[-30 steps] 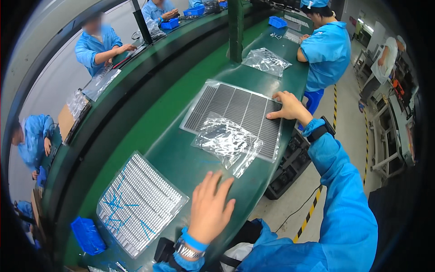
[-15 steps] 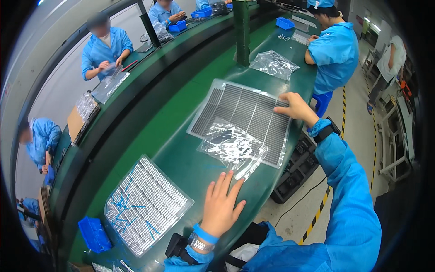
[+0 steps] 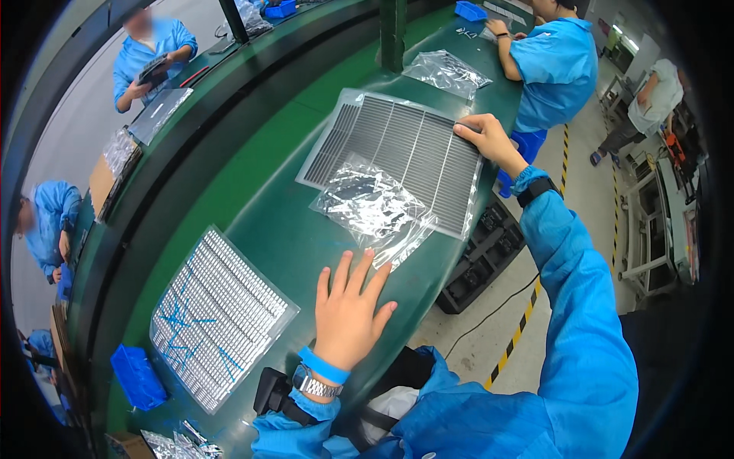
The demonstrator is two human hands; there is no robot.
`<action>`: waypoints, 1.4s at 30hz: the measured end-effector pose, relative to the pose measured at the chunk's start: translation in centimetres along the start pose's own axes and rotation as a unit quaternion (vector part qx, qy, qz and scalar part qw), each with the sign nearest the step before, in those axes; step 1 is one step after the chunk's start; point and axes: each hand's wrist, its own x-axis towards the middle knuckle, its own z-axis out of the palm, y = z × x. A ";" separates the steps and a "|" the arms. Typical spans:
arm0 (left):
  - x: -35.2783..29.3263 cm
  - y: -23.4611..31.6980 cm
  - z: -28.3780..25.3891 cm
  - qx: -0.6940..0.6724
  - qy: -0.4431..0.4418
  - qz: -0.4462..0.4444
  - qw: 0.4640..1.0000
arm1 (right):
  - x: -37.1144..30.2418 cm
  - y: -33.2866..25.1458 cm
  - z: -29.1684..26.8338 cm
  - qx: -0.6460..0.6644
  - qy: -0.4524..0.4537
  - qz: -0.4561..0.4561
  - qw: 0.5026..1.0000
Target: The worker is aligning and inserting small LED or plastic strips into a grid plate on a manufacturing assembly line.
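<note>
On the bench [image 3: 267, 222], partly under the crumpled bag [image 3: 375, 203], lies the striped sheet [image 3: 428, 153]; your right hand [image 3: 491, 140] meets its corner, grip unclear, your left hand [image 3: 348, 321] spreads empty; lifting could drag the overlapping bag

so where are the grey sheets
Head view, above centre: the sheets lie on the table, partly under a clear bag, right hand at their right edge.

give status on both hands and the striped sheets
Right hand at right corner of striped sheets, grip unclear. Left hand open beside clear bag, contact unclear. Bag lying across part of sheets.
</note>
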 end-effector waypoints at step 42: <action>-4.8 -1.5 1.3 -0.009 0.134 -0.104 0.985 | -3.6 -14.6 4.9 -0.129 -0.193 -0.174 0.957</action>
